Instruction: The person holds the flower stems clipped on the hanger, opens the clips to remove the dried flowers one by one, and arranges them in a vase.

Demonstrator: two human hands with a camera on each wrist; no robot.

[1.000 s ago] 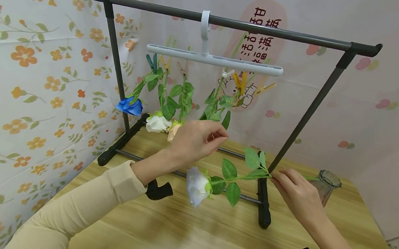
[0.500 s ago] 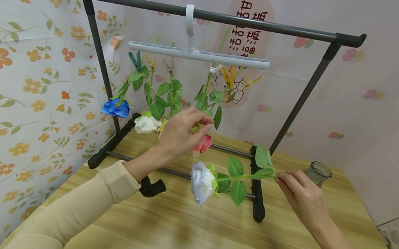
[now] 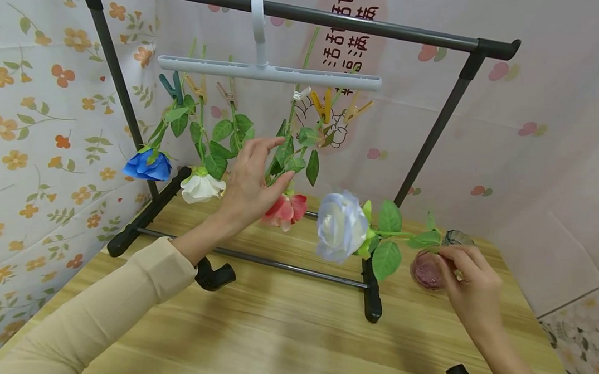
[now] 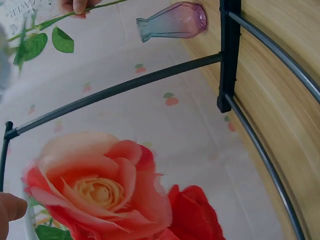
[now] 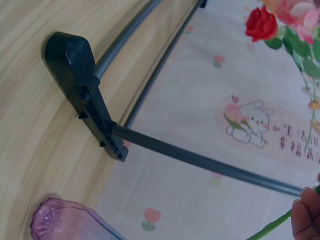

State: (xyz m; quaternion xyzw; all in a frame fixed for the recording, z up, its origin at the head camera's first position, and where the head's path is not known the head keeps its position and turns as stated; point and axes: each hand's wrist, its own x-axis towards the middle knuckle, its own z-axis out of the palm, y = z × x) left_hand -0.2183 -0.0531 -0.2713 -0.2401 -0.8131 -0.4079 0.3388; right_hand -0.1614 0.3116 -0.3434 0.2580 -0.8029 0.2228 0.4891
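Observation:
My right hand point(image 3: 471, 286) pinches the stem of a pale blue-white rose point(image 3: 343, 227), whose bloom points left. In the right wrist view, its fingers point(image 5: 306, 215) close on the green stem point(image 5: 272, 227). My left hand point(image 3: 249, 182), thumb and fingers parted, is raised beside the hanging flowers. Just past its thumb hangs a pink rose point(image 3: 287, 210); whether they touch, I cannot tell. The left wrist view has this pink rose point(image 4: 100, 192) close up, a red rose point(image 4: 197, 215) behind it. Clothespins, including a yellow one point(image 3: 323, 105), hold stems below a white hanger point(image 3: 269, 73).
A dark metal rack point(image 3: 307, 17) bears the hanger and stands on the wooden table point(image 3: 273, 331). Blue point(image 3: 149, 165) and white point(image 3: 202, 187) roses hang at left. Behind my right hand is a pink-blue glass vase point(image 3: 428, 269). Black angled pieces point(image 3: 215, 275) show near both wrists.
My right hand has lifted the pale rose, and its bloom now turns more toward me. My left thumb and fingers have spread apart. The head view has shifted rightward.

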